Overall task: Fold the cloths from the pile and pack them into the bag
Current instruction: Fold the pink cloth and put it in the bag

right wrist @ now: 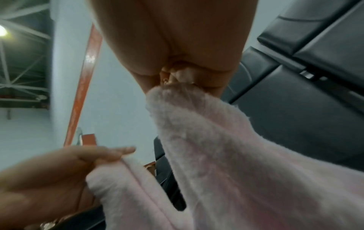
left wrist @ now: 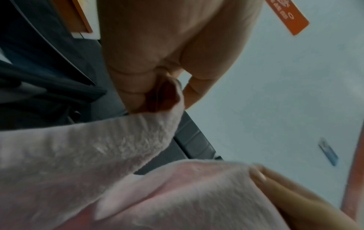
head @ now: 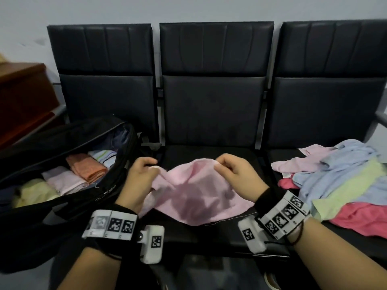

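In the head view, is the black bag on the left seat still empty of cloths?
No. The black bag lies open with several folded cloths inside, orange, pink and striped among them.

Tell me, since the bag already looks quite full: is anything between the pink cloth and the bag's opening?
Nothing visible. The pink cloth sits in both hands beside the open bag; folded cloths fill much of its inside.

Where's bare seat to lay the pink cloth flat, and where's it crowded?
Free: the middle seat beyond the pink cloth, up to the backrest, and its front edge by the wrists. Crowded: the open bag fills the left seat; the cloth pile covers most of the right seat.
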`<state>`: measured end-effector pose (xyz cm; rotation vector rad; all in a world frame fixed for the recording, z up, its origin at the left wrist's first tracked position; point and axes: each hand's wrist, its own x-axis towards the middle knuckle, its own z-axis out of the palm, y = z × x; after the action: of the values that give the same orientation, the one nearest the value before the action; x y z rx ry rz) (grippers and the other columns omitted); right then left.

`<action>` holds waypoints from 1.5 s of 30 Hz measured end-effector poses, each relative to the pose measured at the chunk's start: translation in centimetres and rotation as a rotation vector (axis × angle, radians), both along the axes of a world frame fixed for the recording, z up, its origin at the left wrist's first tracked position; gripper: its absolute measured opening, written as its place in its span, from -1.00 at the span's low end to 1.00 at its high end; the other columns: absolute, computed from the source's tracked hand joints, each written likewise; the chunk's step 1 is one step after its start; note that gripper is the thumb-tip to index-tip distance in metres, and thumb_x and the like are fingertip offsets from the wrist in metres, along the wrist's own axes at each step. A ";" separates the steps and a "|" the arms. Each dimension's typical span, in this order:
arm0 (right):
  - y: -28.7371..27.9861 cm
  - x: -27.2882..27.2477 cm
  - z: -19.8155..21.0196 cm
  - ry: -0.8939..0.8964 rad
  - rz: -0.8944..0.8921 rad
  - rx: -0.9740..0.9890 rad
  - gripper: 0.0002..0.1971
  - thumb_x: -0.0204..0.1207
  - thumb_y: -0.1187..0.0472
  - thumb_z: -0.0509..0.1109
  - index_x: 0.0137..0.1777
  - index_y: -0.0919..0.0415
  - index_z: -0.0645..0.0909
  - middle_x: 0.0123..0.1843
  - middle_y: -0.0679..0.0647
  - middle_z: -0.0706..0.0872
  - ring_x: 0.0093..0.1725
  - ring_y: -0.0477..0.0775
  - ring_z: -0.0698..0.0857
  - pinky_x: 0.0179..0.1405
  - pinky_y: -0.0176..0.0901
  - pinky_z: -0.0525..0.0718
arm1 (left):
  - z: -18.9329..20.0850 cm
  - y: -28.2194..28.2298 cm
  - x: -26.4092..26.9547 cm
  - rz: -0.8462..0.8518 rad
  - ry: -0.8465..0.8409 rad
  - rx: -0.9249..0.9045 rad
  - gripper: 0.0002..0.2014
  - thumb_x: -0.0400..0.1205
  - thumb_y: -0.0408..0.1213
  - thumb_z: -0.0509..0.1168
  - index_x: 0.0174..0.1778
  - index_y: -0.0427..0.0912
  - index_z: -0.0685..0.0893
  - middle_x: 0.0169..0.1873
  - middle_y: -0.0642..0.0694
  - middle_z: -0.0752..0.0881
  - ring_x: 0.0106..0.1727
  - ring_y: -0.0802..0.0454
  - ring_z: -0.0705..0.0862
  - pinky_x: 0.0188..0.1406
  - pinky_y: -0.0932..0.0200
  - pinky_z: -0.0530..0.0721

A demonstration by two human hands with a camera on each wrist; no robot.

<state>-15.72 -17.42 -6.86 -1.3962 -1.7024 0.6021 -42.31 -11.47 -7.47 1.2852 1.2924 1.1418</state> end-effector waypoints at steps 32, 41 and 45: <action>-3.4 6.3 -1.1 0.181 -0.021 -0.056 -0.71 0.68 0.16 0.37 -0.28 -0.08 0.73 -0.40 -0.08 0.68 -0.41 -0.13 0.63 -0.35 -0.19 0.60 | 1.8 1.0 0.8 0.196 0.084 0.313 -0.90 0.60 -0.10 0.31 -0.17 0.05 0.73 -0.19 0.01 0.78 -0.12 0.06 0.73 0.00 -0.14 0.73; -3.7 3.2 0.4 0.644 0.021 -0.089 -0.62 0.59 0.35 0.28 0.30 -0.04 0.67 -0.27 0.05 0.77 -0.39 -0.02 0.60 -0.54 -0.22 0.52 | 2.9 -0.2 5.7 -0.165 0.236 0.368 -0.83 0.68 -0.34 0.29 0.03 0.01 0.73 -0.07 0.13 0.78 -0.01 0.27 0.72 0.00 0.37 0.63; -4.7 3.0 -1.0 0.568 0.024 -0.195 -0.78 0.58 0.32 0.26 0.01 0.10 0.74 -0.27 0.20 0.73 -0.38 0.10 0.63 -0.54 -0.25 0.49 | 1.0 -0.5 6.0 -0.279 0.409 0.254 -0.76 0.69 -0.42 0.25 0.13 -0.02 0.71 0.03 0.10 0.74 -0.02 0.23 0.71 0.02 0.31 0.65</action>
<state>-12.72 -22.12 -7.82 -1.1836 -1.2277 1.0844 -36.30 -11.94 -6.43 1.8975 1.2267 0.8909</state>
